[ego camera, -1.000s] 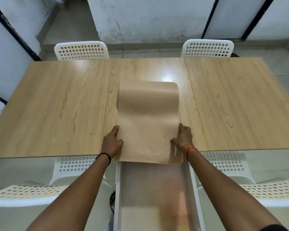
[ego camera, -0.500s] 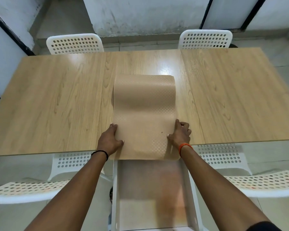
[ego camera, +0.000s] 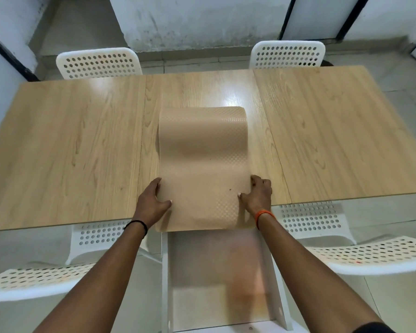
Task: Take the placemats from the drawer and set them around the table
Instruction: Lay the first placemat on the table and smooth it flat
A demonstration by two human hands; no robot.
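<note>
A stack of tan textured placemats [ego camera: 202, 164] lies lengthwise on the middle of the wooden table [ego camera: 70, 145], its far part bulging upward and its near end overhanging the table's front edge. My left hand [ego camera: 154, 200] grips the stack's left edge, thumb on top. My right hand [ego camera: 257, 195] grips the right edge the same way. Below the table edge the white drawer [ego camera: 216, 280] stands pulled out towards me, its floor bare.
Two white perforated chairs [ego camera: 99, 63] [ego camera: 287, 55] stand at the table's far side. Two more [ego camera: 34, 280] [ego camera: 375, 255] flank the drawer on the near side. A grey wall and tiled floor lie beyond.
The view has tilted slightly downward, showing more of the drawer. Both hands keep their hold on the placemats, which sit in about the same place on the table.
</note>
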